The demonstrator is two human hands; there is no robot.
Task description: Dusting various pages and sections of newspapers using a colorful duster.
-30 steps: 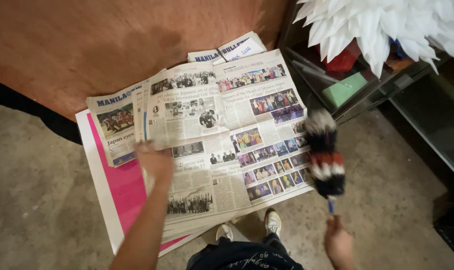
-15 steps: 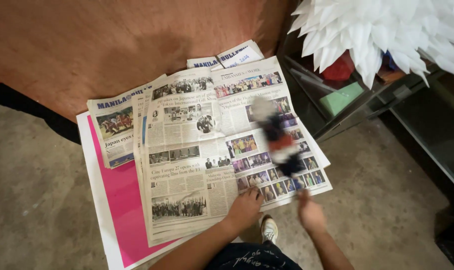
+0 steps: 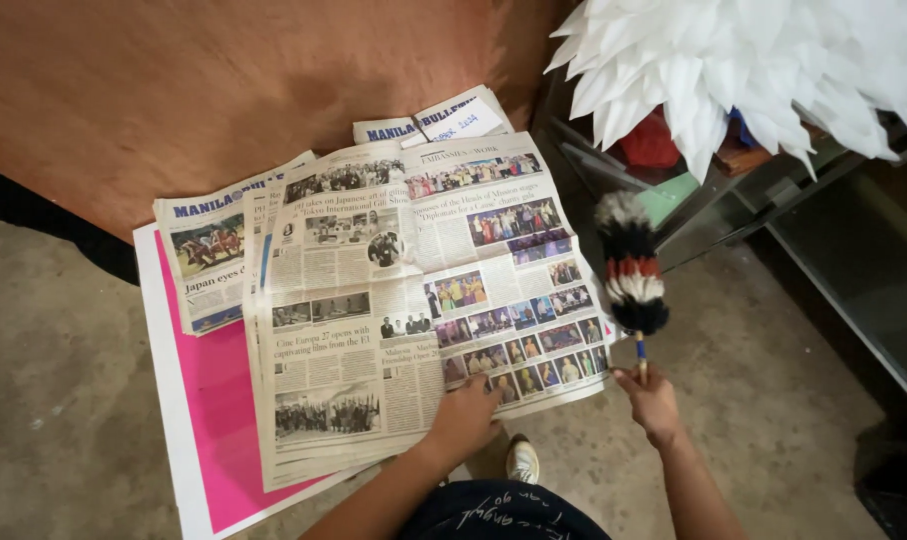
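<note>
An opened newspaper [image 3: 414,300] lies spread on the floor over a pink board [image 3: 209,400] with a white border. My left hand [image 3: 466,415] rests flat on the near edge of the paper, fingers apart. My right hand [image 3: 649,395] grips the thin handle of a feather duster [image 3: 629,265] with black, white and red bands. The duster stands upright over the paper's right edge. More folded newspapers stick out at the left [image 3: 209,250] and at the far side [image 3: 434,120].
A brown panel [image 3: 174,90] stands behind the papers. At the right is a dark glass-topped stand [image 3: 854,260] holding a large white feathered piece [image 3: 754,60], with red and green items under it. My shoe [image 3: 522,462] is just below the paper. The floor is bare concrete.
My left hand slid from the paper's left part to its near edge. The duster swept left over the page, then back to the right edge.
</note>
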